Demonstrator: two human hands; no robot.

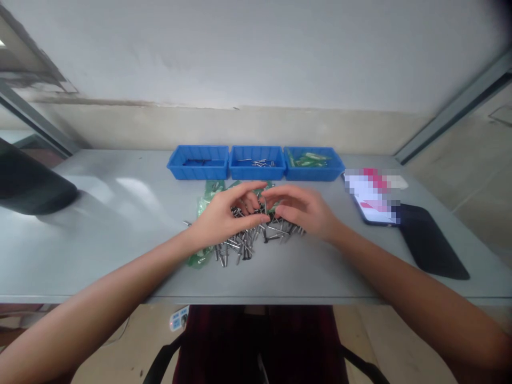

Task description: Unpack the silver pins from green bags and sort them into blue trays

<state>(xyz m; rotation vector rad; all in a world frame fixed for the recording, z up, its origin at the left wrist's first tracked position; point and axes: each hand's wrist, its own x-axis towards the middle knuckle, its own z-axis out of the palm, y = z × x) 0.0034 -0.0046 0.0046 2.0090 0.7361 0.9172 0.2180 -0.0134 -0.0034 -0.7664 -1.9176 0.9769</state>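
A person's left hand and right hand meet over a loose pile of metal pins on a grey surface. Fingers on both are bent and thumbs point inward, with a single pin upright between the fingertips; which hand grips it, if either, cannot be told. The pile spreads beneath both hands, partly over green plastic bags. Behind it three blue bins stand in a row: the left bin with a few dark pieces, the middle bin with silvery pins, the right bin with green packets. A phone lies at right, touching a flat black pad
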